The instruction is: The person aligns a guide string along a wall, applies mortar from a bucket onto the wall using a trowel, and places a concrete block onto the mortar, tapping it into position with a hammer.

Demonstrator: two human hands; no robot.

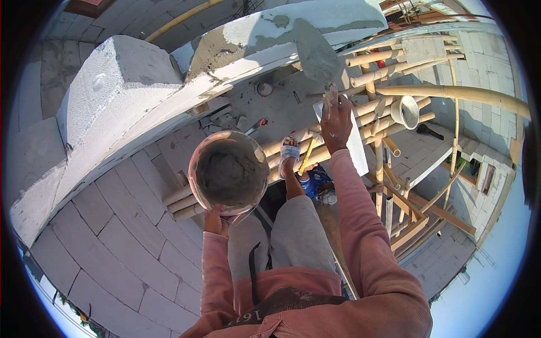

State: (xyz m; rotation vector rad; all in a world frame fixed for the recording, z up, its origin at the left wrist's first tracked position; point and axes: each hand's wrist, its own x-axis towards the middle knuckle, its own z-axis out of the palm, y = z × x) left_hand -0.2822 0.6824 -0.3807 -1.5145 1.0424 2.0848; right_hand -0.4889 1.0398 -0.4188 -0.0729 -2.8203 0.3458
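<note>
My left hand (215,221) grips the near rim of a reddish round bucket (194,183), and most of its fingers are hidden underneath. Grey wet mortar (230,172) fills part of the bucket. Further up and to the right, my right hand (337,125) is closed round the handle of a pointed trowel (316,52). The mortar-smeared blade reaches the face of a white block (349,16) on top of the wall, partly covering it; whether it presses there I cannot tell. Patches of grey mortar (214,53) coat that block's face and left end.
A large white block (121,70) sits on the wall to the left. Bamboo scaffold poles (445,97) run below and right, with a pale bucket (404,111) on them. My sandalled foot (289,152) rests on poles; a person in blue (316,181) is below.
</note>
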